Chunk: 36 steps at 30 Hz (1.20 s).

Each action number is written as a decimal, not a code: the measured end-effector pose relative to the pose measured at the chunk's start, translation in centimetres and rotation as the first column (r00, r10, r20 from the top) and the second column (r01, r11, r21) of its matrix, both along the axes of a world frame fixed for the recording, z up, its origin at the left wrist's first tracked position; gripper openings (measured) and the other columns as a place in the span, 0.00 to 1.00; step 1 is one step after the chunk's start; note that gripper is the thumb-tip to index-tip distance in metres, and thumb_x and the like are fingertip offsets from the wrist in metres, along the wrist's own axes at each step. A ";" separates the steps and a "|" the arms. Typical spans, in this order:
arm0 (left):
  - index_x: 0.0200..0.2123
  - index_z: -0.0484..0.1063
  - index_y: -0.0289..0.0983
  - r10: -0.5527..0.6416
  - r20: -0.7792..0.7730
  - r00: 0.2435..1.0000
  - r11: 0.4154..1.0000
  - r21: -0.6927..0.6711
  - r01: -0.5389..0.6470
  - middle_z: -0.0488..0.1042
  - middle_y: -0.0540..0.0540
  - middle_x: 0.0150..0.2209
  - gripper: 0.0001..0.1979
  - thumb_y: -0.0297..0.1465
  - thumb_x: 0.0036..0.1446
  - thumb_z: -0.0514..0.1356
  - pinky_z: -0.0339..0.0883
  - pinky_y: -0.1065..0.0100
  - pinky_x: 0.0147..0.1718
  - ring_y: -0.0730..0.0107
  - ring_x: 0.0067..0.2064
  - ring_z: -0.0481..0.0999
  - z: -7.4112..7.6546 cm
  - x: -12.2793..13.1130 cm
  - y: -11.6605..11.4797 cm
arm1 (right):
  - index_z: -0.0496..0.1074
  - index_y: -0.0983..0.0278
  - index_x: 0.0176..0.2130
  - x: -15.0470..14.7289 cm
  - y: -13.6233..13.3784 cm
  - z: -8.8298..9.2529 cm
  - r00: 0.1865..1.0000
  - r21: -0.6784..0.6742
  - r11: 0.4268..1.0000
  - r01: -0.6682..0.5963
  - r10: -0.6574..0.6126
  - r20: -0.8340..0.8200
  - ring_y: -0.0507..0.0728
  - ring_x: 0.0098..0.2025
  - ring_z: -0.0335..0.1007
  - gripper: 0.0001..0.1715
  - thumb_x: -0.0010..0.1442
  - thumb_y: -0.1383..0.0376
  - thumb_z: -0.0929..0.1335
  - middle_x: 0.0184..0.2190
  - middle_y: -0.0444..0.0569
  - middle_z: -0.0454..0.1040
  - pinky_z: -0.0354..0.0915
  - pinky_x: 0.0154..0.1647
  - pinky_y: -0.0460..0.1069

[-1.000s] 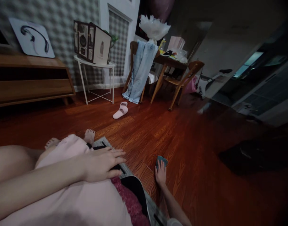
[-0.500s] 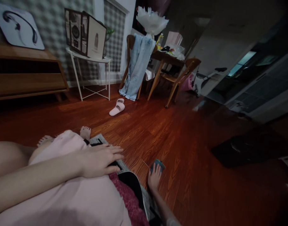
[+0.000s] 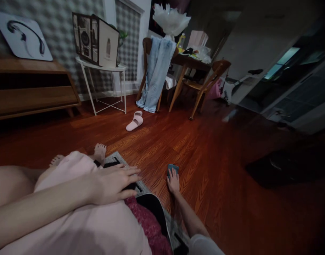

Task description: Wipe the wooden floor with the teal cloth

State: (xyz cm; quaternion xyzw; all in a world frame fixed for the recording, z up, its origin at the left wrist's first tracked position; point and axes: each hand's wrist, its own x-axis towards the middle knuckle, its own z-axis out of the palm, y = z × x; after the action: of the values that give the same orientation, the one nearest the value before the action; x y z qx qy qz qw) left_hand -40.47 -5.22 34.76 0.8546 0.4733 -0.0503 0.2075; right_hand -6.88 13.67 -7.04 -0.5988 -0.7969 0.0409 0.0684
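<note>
My left hand (image 3: 117, 184) lies on my lap, fingers stretched out and a little apart, over the pink fabric (image 3: 82, 216) of my clothing. It holds nothing. On the wooden floor (image 3: 205, 159), my right hand (image 3: 173, 183) presses flat on a small blue cloth (image 3: 173, 167). Its fingers are spread over the top, and part of the cloth is hidden beneath them. Dark red lacy fabric (image 3: 149, 226) shows beside my lap, next to a grey mat or cushion edge (image 3: 145, 189).
A pink slipper (image 3: 134, 121) lies ahead on the floor. Beyond it stand a white side table (image 3: 101, 69), a chair draped with jeans (image 3: 157, 74), another wooden chair (image 3: 202, 86) and a wooden cabinet (image 3: 32, 97). A dark object (image 3: 279, 164) is at the right.
My right hand and the blue cloth have slid forward along the floor, the arm reaching out further. My left hand stays on my lap. The view has shifted slightly.
</note>
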 end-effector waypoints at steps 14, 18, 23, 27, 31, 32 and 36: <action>0.63 0.67 0.39 -0.005 0.055 0.998 1.000 -0.007 0.006 0.60 0.37 0.67 0.26 0.46 0.69 0.51 0.53 0.50 0.63 0.49 0.66 0.61 -0.7 0.2 0.4 | 0.52 0.73 0.69 11.2 -2.4 -1.8 0.749 0.095 0.743 0.662 -0.657 -0.083 0.69 0.72 0.41 0.40 0.68 0.54 0.48 0.70 0.70 0.49 0.45 0.67 0.69; 0.62 0.69 0.40 -0.016 0.070 0.997 1.000 0.016 0.015 0.63 0.38 0.66 0.25 0.46 0.69 0.51 0.54 0.53 0.62 0.50 0.66 0.63 -0.7 0.4 0.5 | 0.53 0.71 0.69 5.3 -0.2 -1.7 0.893 0.061 0.893 0.446 -0.440 -0.093 0.65 0.73 0.38 0.39 0.68 0.54 0.50 0.71 0.64 0.47 0.39 0.69 0.65; 0.64 0.66 0.39 -0.033 0.003 0.999 0.999 0.006 0.033 0.61 0.38 0.67 0.25 0.44 0.70 0.51 0.55 0.54 0.62 0.52 0.66 0.62 -0.3 0.5 0.5 | 0.50 0.70 0.70 -4.5 2.8 -0.4 0.979 -0.001 0.983 0.181 -0.181 -0.093 0.62 0.74 0.33 0.38 0.68 0.55 0.52 0.73 0.60 0.43 0.35 0.71 0.63; 0.62 0.68 0.39 -0.010 0.038 0.999 1.000 0.008 0.009 0.62 0.38 0.67 0.24 0.44 0.69 0.53 0.55 0.53 0.63 0.51 0.66 0.63 -0.1 0.6 0.3 | 0.51 0.68 0.70 -11.9 3.5 0.5 0.993 -0.030 0.994 -0.103 0.100 -0.063 0.61 0.74 0.35 0.37 0.69 0.54 0.55 0.73 0.59 0.45 0.36 0.71 0.60; 0.61 0.70 0.40 0.020 0.082 0.996 1.000 0.018 -0.021 0.63 0.39 0.66 0.22 0.41 0.68 0.55 0.55 0.51 0.64 0.50 0.65 0.64 -0.1 0.9 0.1 | 0.52 0.62 0.70 -16.9 3.9 0.9 0.888 -0.031 0.888 -0.458 0.456 -0.053 0.58 0.74 0.37 0.35 0.69 0.53 0.57 0.73 0.53 0.47 0.38 0.71 0.57; 0.61 0.70 0.40 0.026 0.083 0.996 1.000 0.010 -0.027 0.63 0.39 0.66 0.22 0.41 0.68 0.55 0.54 0.51 0.64 0.50 0.65 0.64 0.0 0.9 0.1 | 0.53 0.59 0.70 -17.6 4.2 1.0 0.864 -0.034 0.864 -0.502 0.500 -0.050 0.57 0.73 0.37 0.34 0.69 0.53 0.57 0.73 0.51 0.47 0.38 0.71 0.57; 0.62 0.68 0.37 0.021 0.120 0.993 0.999 -0.032 -0.018 0.64 0.36 0.65 0.24 0.39 0.67 0.56 0.53 0.48 0.64 0.48 0.66 0.62 0.5 0.7 -0.1 | 0.53 0.53 0.69 -18.0 6.5 1.0 0.859 -0.053 0.857 -0.512 0.511 -0.036 0.54 0.73 0.37 0.32 0.69 0.54 0.58 0.73 0.44 0.48 0.38 0.71 0.56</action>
State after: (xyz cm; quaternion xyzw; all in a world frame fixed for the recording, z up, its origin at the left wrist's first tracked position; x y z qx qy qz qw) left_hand -39.80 -5.32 35.23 0.8482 0.4674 -0.0038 0.2492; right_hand -24.90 20.18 -6.02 -0.3670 -0.9249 0.0882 0.0450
